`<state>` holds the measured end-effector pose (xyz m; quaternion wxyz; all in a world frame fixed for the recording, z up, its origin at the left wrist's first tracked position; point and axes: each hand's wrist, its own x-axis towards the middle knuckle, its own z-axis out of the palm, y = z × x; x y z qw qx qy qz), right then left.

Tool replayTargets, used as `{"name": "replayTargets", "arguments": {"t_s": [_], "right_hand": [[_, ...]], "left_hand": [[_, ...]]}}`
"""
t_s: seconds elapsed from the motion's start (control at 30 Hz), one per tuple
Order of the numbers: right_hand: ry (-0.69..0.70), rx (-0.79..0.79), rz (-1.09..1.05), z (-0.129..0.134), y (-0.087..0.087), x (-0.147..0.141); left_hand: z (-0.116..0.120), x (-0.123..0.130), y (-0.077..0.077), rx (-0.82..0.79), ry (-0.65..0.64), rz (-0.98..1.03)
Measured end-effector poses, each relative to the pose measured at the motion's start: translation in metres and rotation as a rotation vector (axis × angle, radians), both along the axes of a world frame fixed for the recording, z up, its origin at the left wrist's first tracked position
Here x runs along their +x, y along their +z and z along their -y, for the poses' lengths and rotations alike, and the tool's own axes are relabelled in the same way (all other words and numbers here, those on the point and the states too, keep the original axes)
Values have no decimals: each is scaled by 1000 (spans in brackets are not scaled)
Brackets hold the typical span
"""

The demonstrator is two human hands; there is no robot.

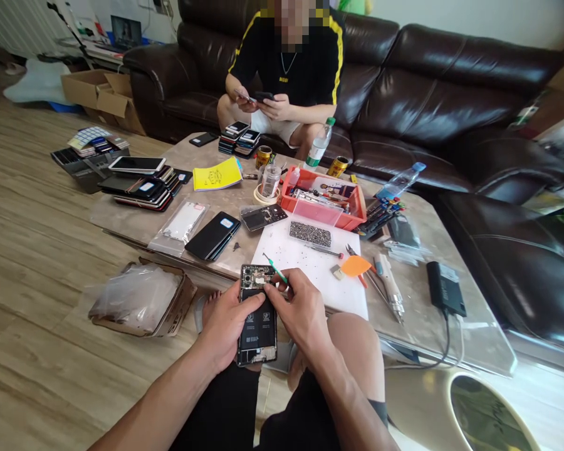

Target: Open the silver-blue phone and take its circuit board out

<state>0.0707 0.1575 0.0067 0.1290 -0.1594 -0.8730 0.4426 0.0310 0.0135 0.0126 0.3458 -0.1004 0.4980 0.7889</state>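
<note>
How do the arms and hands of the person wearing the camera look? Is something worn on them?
Both forearms are bare, with no sleeve in view. The left hand and the right hand wear no gloves, and no ring, watch or bracelet can be seen. The fingernails look short and unpainted. No marking or tattoo shows on either arm.

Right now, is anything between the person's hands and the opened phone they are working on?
Nothing visible. The left hand grips the opened phone from its side, and the right hand rests over its upper edge, holding a green-handled tool whose tip meets the phone's top section. Both hands touch it directly.
</note>
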Motion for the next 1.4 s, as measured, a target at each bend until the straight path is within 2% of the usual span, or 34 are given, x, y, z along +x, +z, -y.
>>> {"name": "replayTargets", "arguments": {"t_s": [0.2, 0.47, 0.73, 0.93, 1.2, 1.4], "right_hand": [[23, 13, -5, -1, -1, -1], [-30, -239, 44, -5, -6, 4], [-69, -357, 0, -3, -10, 8], [-64, -533, -20, -4, -19, 8], [-60, -556, -16, -3, -22, 11], [-45, -650, -20, -1, -19, 13]], "left_hand": [[-1, 1, 1, 7, 2, 5], [2, -1, 0, -14, 4, 49], [2, -4, 3, 28, 18, 67], [3, -3, 2, 52, -19, 83], [4, -3, 0, 60, -13, 95], [5, -9, 0, 91, -32, 164]]}}
